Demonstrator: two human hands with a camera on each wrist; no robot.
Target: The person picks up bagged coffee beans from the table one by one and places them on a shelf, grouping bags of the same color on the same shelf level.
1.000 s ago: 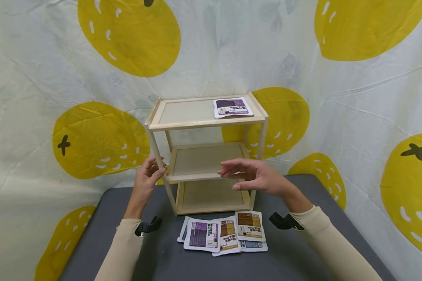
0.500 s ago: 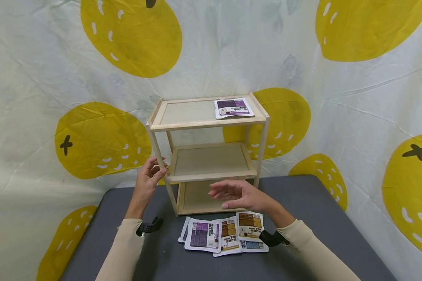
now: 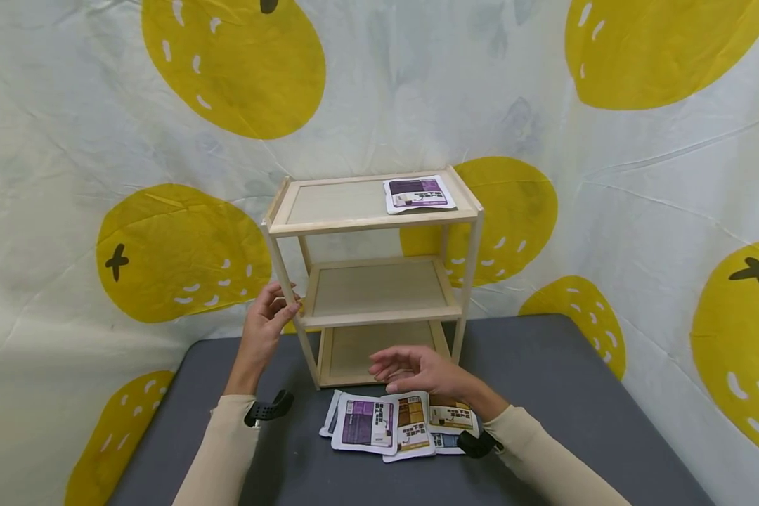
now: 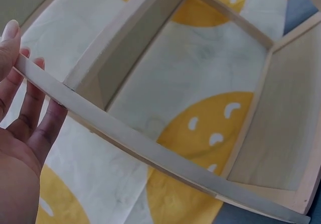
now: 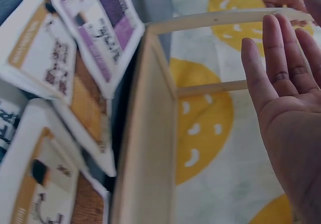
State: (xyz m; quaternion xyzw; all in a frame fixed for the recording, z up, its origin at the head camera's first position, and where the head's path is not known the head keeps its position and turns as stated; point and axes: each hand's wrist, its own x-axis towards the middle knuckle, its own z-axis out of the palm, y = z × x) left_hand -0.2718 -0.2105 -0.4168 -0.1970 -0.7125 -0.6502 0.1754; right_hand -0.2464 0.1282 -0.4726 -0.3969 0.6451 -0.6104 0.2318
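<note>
My left hand (image 3: 263, 330) holds the front left post of a small wooden three-tier shelf (image 3: 365, 318). In the left wrist view the thumb lies on one side of the post (image 4: 125, 133) and the fingers on the other. With nothing in it, my right hand (image 3: 426, 372) hovers in front of the bottom tier, just above several flat packets. These include a purple-and-white packet (image 3: 363, 424), a brown-and-orange packet (image 3: 412, 425) and another brown one (image 3: 452, 416), partly hidden by my right wrist. Under that one a blue packet (image 3: 445, 443) shows its edge.
Another purple-and-white packet (image 3: 419, 194) lies on the right of the shelf's top tier. The shelf stands on a dark grey table (image 3: 531, 379). Behind it hangs a pale cloth (image 3: 367, 84) printed with big yellow fruit.
My right hand has come down and to the left, from before the middle tier to low over the packets. The left hand keeps its place on the post.
</note>
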